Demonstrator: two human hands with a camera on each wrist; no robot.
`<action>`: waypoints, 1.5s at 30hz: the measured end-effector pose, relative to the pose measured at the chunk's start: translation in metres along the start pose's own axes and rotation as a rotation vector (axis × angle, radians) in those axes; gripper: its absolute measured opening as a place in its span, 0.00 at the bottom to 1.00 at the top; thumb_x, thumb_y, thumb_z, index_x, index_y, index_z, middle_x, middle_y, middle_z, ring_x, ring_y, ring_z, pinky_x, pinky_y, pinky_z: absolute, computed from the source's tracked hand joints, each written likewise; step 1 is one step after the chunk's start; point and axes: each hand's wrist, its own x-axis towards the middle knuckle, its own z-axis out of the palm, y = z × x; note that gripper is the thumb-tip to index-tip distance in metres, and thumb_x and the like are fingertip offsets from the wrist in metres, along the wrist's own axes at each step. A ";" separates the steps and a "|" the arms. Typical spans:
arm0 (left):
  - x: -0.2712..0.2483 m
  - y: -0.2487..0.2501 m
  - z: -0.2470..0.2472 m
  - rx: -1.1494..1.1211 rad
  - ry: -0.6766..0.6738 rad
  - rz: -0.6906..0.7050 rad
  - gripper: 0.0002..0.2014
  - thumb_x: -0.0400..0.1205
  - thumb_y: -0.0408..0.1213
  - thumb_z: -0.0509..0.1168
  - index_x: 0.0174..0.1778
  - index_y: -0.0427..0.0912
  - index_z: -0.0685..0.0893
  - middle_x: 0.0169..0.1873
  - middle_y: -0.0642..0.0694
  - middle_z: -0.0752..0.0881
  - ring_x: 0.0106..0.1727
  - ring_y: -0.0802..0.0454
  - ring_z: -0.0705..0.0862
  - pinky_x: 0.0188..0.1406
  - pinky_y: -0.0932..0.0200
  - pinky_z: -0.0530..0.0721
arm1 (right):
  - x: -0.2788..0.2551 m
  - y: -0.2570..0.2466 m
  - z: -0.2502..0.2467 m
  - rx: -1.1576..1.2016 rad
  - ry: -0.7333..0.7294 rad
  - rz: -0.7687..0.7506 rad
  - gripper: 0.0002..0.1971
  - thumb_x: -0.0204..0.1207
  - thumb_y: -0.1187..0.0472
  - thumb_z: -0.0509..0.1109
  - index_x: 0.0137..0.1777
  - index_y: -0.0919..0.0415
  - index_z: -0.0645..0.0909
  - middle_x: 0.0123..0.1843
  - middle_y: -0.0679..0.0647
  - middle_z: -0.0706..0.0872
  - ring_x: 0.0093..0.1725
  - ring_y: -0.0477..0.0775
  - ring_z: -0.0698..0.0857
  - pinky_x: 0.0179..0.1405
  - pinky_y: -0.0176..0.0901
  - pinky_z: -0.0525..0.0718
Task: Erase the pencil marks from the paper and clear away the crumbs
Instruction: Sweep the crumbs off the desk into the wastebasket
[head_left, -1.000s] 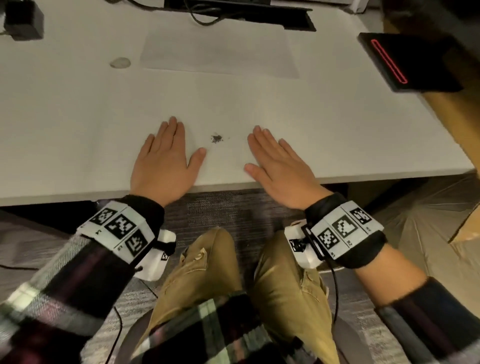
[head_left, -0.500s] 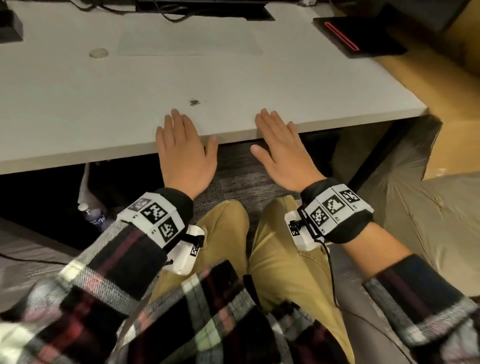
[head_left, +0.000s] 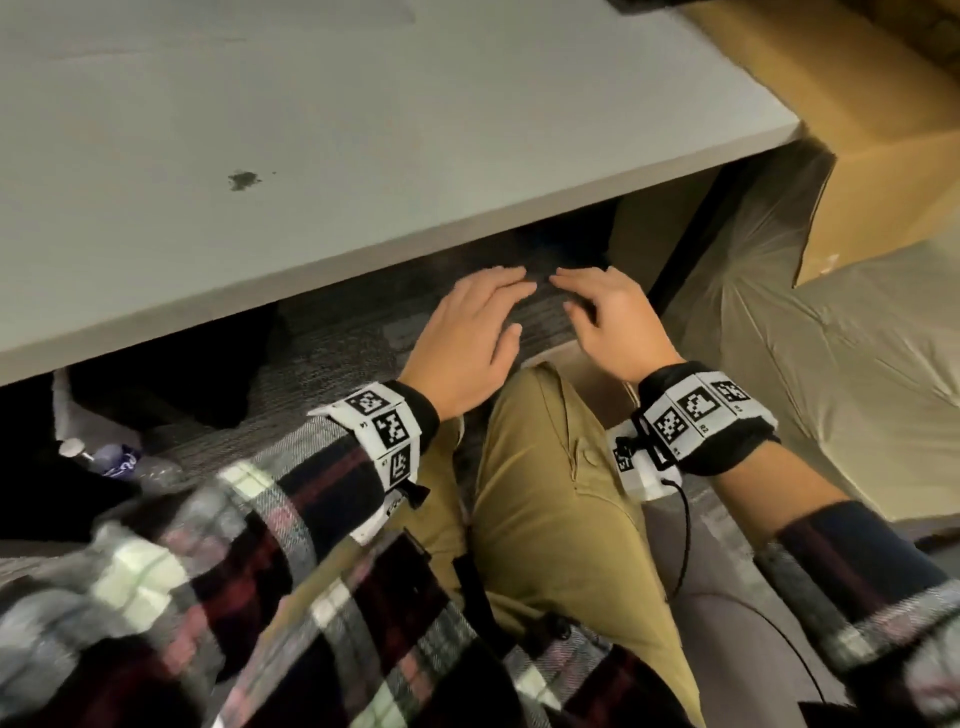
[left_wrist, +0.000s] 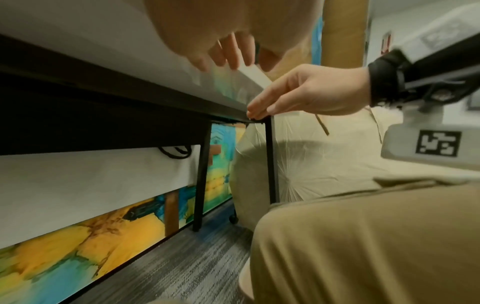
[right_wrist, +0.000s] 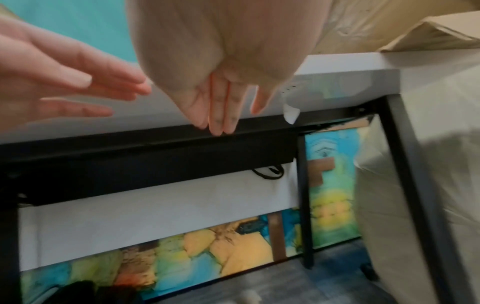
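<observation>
Crumbs are lying in a small dark clump on the tabletop, a little way in from the front edge, with a few specks scattered just beside the clump. Paper is not showing clearly in any view, so its state cannot be told. Left hand and right hand are both hovering off the tabletop, below its front edge and above the lap, palms down, fingertips nearly meeting. Fingers of the right hand are lying straight and relaxed, grasping nothing; fingers of the left hand are likewise released and empty.

Judgement: crumbs are likely very light, loose and smudgy, too fine to pinch. Sweeping with the flat side of a hand toward the front edge, with the other hand cupped below to catch, looks the best handling. Pressing down risks smearing graphite on the tabletop. Cardboard box and a plastic bag are sitting right of the tabletop.
</observation>
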 end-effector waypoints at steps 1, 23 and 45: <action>0.010 -0.005 0.007 0.003 -0.086 -0.008 0.20 0.85 0.35 0.57 0.74 0.40 0.71 0.74 0.44 0.71 0.76 0.48 0.65 0.75 0.56 0.59 | 0.001 0.012 0.000 -0.024 -0.054 0.065 0.18 0.79 0.66 0.61 0.69 0.62 0.77 0.71 0.59 0.78 0.72 0.58 0.74 0.77 0.54 0.59; 0.160 -0.067 0.218 0.153 -0.957 -0.391 0.17 0.83 0.36 0.61 0.65 0.31 0.79 0.63 0.32 0.81 0.63 0.37 0.80 0.59 0.52 0.76 | -0.031 0.217 0.082 0.195 -0.656 0.947 0.16 0.76 0.62 0.59 0.58 0.66 0.83 0.59 0.62 0.86 0.58 0.61 0.83 0.62 0.54 0.80; 0.168 -0.141 0.324 -0.039 -0.990 -0.883 0.35 0.84 0.33 0.60 0.80 0.27 0.46 0.78 0.31 0.63 0.75 0.36 0.66 0.65 0.51 0.71 | -0.055 0.299 0.180 0.530 -0.611 1.184 0.24 0.73 0.59 0.70 0.69 0.63 0.74 0.66 0.64 0.79 0.63 0.62 0.80 0.64 0.56 0.78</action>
